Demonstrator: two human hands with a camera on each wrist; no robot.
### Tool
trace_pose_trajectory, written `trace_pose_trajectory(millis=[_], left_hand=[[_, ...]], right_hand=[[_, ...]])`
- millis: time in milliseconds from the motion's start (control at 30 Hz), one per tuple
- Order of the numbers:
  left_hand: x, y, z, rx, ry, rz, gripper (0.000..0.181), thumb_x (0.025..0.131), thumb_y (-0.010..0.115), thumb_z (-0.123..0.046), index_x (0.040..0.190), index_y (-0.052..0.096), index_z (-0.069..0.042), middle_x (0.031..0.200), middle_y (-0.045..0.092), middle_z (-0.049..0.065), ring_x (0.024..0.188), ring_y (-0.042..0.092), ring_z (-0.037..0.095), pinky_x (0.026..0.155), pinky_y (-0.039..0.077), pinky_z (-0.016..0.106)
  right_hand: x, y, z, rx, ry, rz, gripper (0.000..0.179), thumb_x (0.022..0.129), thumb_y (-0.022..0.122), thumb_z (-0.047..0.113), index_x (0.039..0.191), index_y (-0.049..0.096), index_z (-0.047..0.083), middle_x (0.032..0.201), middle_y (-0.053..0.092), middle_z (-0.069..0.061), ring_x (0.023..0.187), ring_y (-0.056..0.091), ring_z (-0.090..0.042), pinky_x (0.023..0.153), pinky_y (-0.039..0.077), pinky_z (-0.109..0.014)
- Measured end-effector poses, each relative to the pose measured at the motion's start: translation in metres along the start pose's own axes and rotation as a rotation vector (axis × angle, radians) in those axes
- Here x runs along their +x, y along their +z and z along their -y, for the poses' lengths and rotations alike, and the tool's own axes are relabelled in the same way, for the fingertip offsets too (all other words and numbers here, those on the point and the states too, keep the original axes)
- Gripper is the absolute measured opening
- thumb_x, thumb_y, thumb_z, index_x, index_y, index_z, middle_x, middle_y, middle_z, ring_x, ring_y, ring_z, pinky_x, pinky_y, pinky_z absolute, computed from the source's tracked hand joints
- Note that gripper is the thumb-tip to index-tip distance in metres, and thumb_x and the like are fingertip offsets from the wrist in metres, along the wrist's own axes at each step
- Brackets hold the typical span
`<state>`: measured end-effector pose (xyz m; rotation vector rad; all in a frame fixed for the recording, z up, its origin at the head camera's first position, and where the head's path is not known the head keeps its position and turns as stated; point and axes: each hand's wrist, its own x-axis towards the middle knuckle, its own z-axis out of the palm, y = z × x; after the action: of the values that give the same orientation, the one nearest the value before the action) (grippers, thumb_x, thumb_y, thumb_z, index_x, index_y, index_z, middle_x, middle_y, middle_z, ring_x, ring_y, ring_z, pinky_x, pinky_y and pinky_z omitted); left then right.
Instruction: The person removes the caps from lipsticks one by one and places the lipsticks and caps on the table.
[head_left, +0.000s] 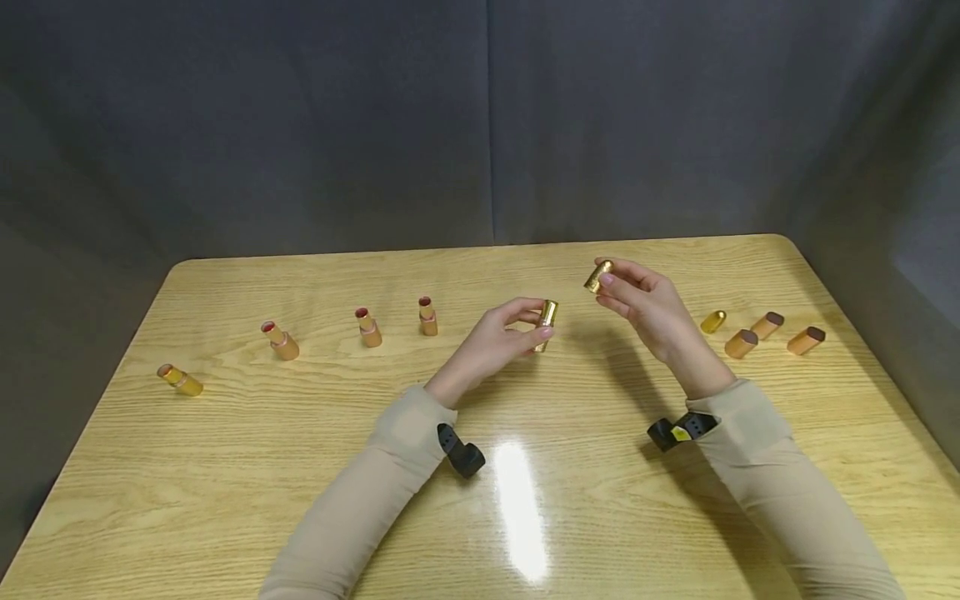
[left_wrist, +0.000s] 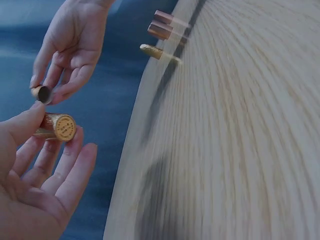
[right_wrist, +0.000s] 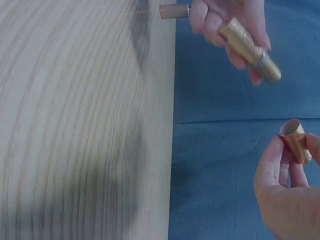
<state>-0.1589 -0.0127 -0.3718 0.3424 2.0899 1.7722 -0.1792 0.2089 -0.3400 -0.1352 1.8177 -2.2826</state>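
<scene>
Above the middle of the table, my left hand (head_left: 491, 343) pinches a gold lipstick tube (head_left: 551, 312) between thumb and fingers. In the left wrist view its round, printed base (left_wrist: 65, 128) faces the camera. The right wrist view shows the narrower inner part (right_wrist: 270, 69) of the lipstick uncovered. To the right and a little higher, my right hand (head_left: 654, 312) pinches a gold textured lipstick cap (head_left: 597, 277) by its sides. The cap's hollow mouth (right_wrist: 290, 127) shows in the right wrist view. Cap and lipstick are apart.
On the left stand a gold uncapped lipstick (head_left: 180, 380) and three copper-coloured ones, including this uncapped lipstick (head_left: 281, 341). A gold cap (head_left: 713, 322) and three dark-topped copper caps (head_left: 742, 343) stand on the right. A dark curtain (head_left: 337, 125) hangs behind the wooden table (head_left: 225, 500).
</scene>
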Motion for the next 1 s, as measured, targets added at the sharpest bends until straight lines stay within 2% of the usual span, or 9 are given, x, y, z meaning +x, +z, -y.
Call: trace_pose_trajectory(millis=[300,600,1000], left_hand=[[-0.018,-0.014,0.0,0.038,-0.022,-0.006,0.047,0.094,0.061,-0.016,0.138,0.047,-0.008,0.128,0.055,0.017,0.103,0.064,0.025,0.087,0.056,0.041],[-0.034,-0.029,0.006,0.11,-0.03,-0.03,0.046,0.095,0.06,-0.024,0.138,0.047,-0.014,0.131,0.055,0.012,0.116,0.059,0.028,0.093,0.052,0.039],[-0.058,-0.059,0.008,0.112,-0.049,-0.108,0.048,0.095,0.059,-0.018,0.14,0.045,-0.011,0.133,0.053,0.016,0.114,0.06,0.033,0.092,0.053,0.041]], right_hand=[[-0.001,-0.009,-0.001,-0.014,-0.005,-0.009,0.024,0.092,0.059,0.001,0.106,0.064,0.02,0.094,0.059,0.005,0.086,0.061,-0.004,0.079,0.053,-0.014],[-0.002,-0.015,-0.002,-0.17,0.023,-0.027,0.021,0.092,0.061,0.005,0.105,0.062,0.021,0.095,0.061,0.01,0.086,0.061,-0.001,0.08,0.051,-0.012],[0.001,-0.031,-0.006,-0.319,0.038,-0.058,0.021,0.091,0.064,0.009,0.101,0.062,0.028,0.097,0.061,0.016,0.088,0.06,0.003,0.08,0.049,-0.01]])
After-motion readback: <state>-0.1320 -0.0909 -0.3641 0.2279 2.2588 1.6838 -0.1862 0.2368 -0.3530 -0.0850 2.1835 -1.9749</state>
